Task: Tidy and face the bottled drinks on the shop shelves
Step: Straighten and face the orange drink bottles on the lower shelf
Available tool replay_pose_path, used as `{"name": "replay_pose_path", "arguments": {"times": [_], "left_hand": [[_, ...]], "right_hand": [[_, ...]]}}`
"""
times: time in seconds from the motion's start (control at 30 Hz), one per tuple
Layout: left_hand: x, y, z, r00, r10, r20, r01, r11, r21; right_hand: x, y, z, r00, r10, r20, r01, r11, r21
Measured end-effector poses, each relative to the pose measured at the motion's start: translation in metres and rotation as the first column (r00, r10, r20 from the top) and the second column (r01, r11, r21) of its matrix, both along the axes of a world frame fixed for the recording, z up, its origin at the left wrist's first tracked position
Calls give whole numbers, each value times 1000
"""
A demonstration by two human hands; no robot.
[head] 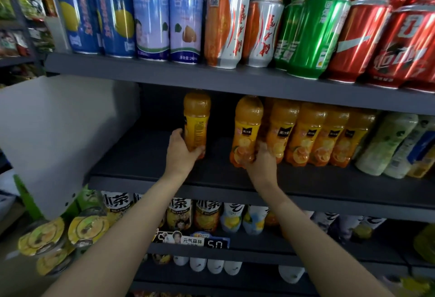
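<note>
Head view, looking at dark shop shelves. Left hand (182, 149) grips an orange juice bottle (196, 122) on the middle shelf (150, 155): the thumb lies on the bottle's left side at label height, the fingers (199, 150) curl round its lower right side, and the palm covers the lower front. This bottle stands upright, apart from the others, with the back or side of its yellow label turned outward. Right hand (261, 159) holds a second juice bottle (247, 129) near its base: the thumb and fingertips wrap the lower front and the palm sits against its right side. Whether the rest of the fingers reach behind it cannot be told. The second bottle shows its front label and stands at the left end of a row of like bottles (320, 134), touching or just beside the first of them. A gap of bare shelf lies between the two held bottles. Right of the row, pale green bottles (386, 143) lean. Upper shelf: blue cans (117, 12), orange-and-white cans (226, 26), green cans (306, 35) and red cans (386, 42), several tilted. Lower shelf: tea bottles (179, 213) above a price tag (215, 244). A white panel (58, 136) stands at the left, with lidded cups (87, 226) below it.
</note>
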State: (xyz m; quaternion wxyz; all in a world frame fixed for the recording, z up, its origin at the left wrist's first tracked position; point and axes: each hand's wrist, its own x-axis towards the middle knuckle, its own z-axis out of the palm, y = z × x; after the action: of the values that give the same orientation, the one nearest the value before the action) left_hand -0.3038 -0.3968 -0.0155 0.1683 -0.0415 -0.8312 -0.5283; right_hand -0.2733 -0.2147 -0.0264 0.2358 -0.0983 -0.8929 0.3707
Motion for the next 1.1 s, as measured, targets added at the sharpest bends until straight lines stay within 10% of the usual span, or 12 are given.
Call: {"name": "replay_pose_path", "arguments": {"times": [0.6,0.83,0.97,1.1], "left_hand": [[-26,-7,-6,994,-34,104,43,995,-85],[-19,4,-13,988,-62,144,73,995,-73],[1,22,-10,974,-186,128,197,977,-79],[22,40,-8,960,-270,78,281,936,-213]], "right_hand": [[-64,-17,-1,953,-242,184,246,969,-2],[-33,-12,-6,993,-4,-122,-19,983,-183],[-9,-13,17,948,232,-218,-310,828,-468],[7,-14,22,933,253,-255,-334,872,-357]]}}
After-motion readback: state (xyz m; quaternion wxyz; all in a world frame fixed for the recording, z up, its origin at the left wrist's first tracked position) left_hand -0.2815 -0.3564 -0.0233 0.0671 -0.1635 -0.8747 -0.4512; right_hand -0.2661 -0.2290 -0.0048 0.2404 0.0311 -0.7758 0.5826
